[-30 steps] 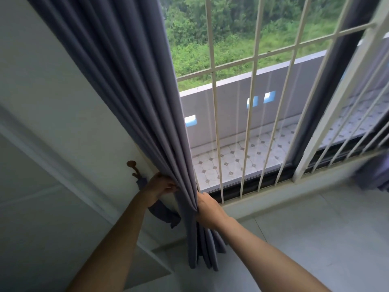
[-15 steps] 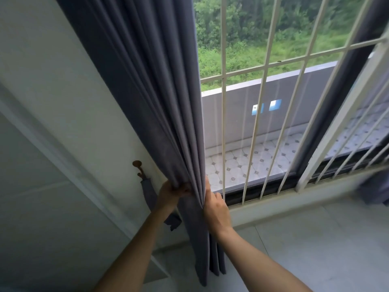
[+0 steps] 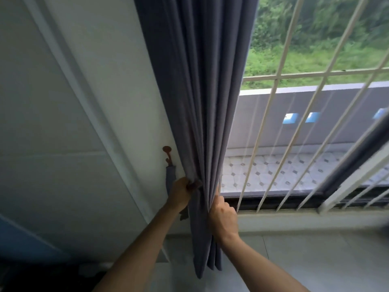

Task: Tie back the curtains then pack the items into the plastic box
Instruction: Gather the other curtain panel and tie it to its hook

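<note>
Partly hidden by folds, both hands, left hand [image 3: 179,193] and right hand [image 3: 223,220], grip the curtain [image 3: 202,102].

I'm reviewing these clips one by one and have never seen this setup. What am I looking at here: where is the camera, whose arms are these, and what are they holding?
There is no machine here. The single view comes from a wide-angle camera worn on a person's head, looking forward and down, so the two bare arms that come up from the bottom edge are the wearer's own.

The left hand and the right hand both grip a grey curtain, gathering its folds into a bunch beside the white wall. On that wall, just left of the curtain, is a small brown hook with a grey tieback strap hanging from it.

To the right is a window with white bars; beyond it are a tiled balcony and greenery. No plastic box shows in this view.
</note>
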{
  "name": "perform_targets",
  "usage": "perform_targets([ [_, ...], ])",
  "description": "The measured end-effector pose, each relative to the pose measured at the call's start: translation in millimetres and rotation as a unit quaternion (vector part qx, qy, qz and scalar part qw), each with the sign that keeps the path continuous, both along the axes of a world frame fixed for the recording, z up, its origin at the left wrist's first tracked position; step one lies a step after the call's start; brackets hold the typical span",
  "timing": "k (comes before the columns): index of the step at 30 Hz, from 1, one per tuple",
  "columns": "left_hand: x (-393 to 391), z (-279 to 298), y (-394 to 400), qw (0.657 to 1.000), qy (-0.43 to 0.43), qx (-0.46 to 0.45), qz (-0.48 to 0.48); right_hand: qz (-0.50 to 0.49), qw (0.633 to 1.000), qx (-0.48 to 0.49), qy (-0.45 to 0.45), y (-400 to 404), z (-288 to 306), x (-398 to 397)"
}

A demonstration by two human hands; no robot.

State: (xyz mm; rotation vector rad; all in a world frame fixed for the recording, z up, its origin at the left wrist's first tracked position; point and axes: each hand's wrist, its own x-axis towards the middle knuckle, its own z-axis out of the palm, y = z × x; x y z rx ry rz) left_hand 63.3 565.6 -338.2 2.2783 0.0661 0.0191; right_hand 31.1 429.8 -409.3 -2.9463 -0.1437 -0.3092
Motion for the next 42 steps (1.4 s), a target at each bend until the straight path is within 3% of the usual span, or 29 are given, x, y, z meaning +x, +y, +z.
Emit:
perform_targets([
  [6, -2, -1, -4, 1.000, 0.000, -0.022, -0.007, -0.024, 0.999, 0.028, 0.037, 17, -2, -1],
  [13, -5, -4, 4, 0.978, 0.092, -0.090, -0.164, -0.037, 0.994, -0.055, 0.091, 16, 4, 11],
  [17, -6, -2, 4, 0.985, 0.064, -0.090, -0.129, 0.002, 0.988, -0.062, 0.141, 18, 6, 11],
  [20, -3, -6, 5, 0.995, 0.032, -0.068, -0.059, 0.075, 0.989, 0.091, 0.086, 6, 11, 9],
  [22, -1, -6, 6, 0.995, 0.034, -0.076, -0.048, 0.122, 0.967, 0.219, 0.051, -10, 13, 9],
  [25, 5, -10, 8, 0.995, 0.016, -0.073, -0.061, 0.100, 0.906, 0.393, 0.122, -24, 30, 19],
  [27, 5, -11, 5, 0.995, 0.002, -0.068, -0.072, 0.077, 0.878, 0.434, 0.187, -24, 40, 30],
  [36, 2, -38, 8, 0.993, -0.045, -0.108, -0.012, 0.078, 0.942, 0.283, 0.161, -13, 33, 45],
  [42, 3, -36, 10, 0.991, -0.060, -0.121, 0.003, 0.109, 0.950, 0.236, 0.171, -11, 41, 43],
])
